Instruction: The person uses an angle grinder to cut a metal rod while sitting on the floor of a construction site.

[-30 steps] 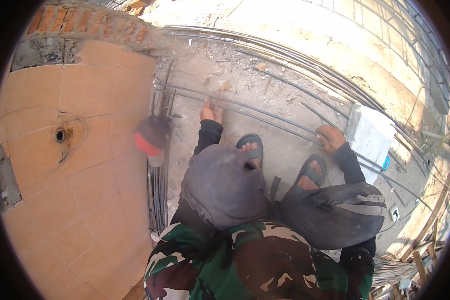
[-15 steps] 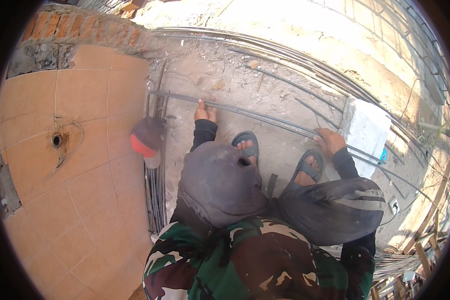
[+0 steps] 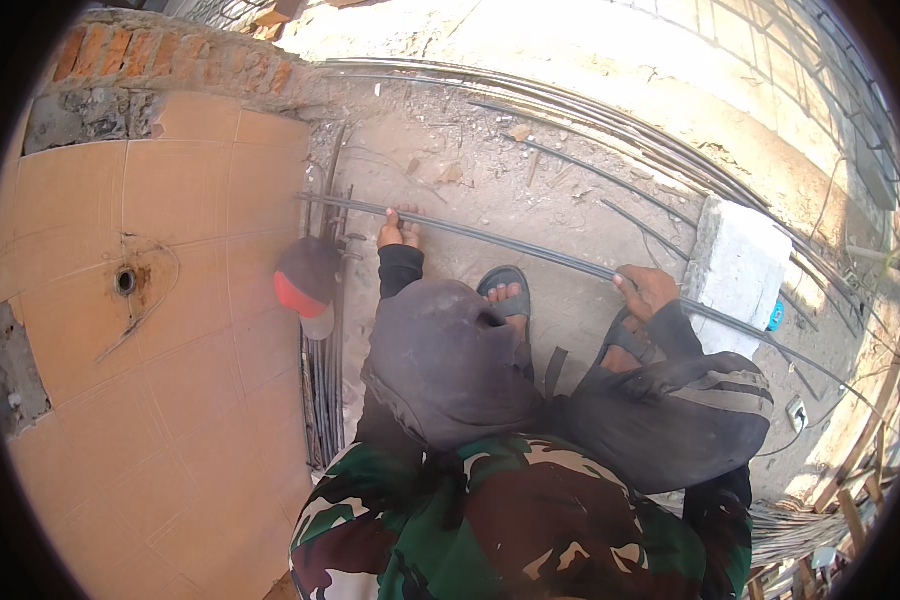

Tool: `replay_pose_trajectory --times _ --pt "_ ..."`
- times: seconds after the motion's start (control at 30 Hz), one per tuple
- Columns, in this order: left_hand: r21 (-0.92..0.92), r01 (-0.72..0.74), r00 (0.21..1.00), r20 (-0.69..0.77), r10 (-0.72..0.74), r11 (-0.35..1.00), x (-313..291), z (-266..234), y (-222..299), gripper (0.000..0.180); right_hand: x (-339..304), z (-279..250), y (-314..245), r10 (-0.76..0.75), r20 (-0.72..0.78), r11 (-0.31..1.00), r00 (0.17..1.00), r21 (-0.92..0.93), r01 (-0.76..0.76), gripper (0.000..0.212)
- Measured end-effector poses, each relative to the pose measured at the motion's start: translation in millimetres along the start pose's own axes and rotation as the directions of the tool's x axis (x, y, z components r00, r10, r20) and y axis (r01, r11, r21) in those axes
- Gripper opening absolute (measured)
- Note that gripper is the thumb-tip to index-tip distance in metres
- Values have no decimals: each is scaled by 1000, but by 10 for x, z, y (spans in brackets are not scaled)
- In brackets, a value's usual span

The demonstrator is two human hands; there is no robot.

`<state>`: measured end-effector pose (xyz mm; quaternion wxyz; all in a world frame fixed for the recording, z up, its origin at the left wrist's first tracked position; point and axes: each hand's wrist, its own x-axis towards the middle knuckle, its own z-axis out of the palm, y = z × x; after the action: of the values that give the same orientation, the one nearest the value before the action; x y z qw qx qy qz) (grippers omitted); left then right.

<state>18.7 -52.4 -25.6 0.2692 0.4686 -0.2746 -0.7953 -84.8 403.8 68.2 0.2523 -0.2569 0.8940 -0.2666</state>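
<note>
head view: a pair of thin grey metal rods (image 3: 510, 241) is seen lying side by side, stretched crosswise in front of the feet. their left ends are placed above the bundle of bars (image 3: 320, 400) beside the orange tiled floor (image 3: 185, 400); toward the right they are run across the near part of the white block (image 3: 740, 260), though whether it is touched cannot be told. by the right hand (image 3: 648, 292) the rods are pinched, thumb and fingers being bent around them. the left hand (image 3: 400, 232) is set at the rods near their left end, its thumb raised against them; its other fingers are partly hidden, so whether they are closed cannot be told. a dark cap with a red panel (image 3: 295, 294) is rested on the edge of the bundle. beyond the rods, more long bars (image 3: 660, 150) are laid along the upper side of the rough grey ground (image 3: 570, 305).
</note>
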Motion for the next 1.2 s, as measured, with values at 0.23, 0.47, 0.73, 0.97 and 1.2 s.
replay_pose_trajectory --times 0.23,0.47,0.73,0.97,1.2 --pt "12 -51 999 9 51 999 149 -174 359 36 223 113 -226 -61 20 997 998 38 60 27" --pt "54 -54 996 -70 58 997 354 -78 442 32 448 61 -239 -114 -1 993 994 16 114 23" --pt "-64 -1 995 -98 -5 998 454 -103 321 25 390 175 -176 -332 -61 940 941 -108 324 25" --pt "-3 -37 987 -159 36 999 388 -108 314 22 333 222 -172 -351 -72 925 933 -183 334 25" --pt "35 -123 988 -91 126 992 88 -328 463 21 210 203 -316 -361 -60 929 931 -103 354 20"
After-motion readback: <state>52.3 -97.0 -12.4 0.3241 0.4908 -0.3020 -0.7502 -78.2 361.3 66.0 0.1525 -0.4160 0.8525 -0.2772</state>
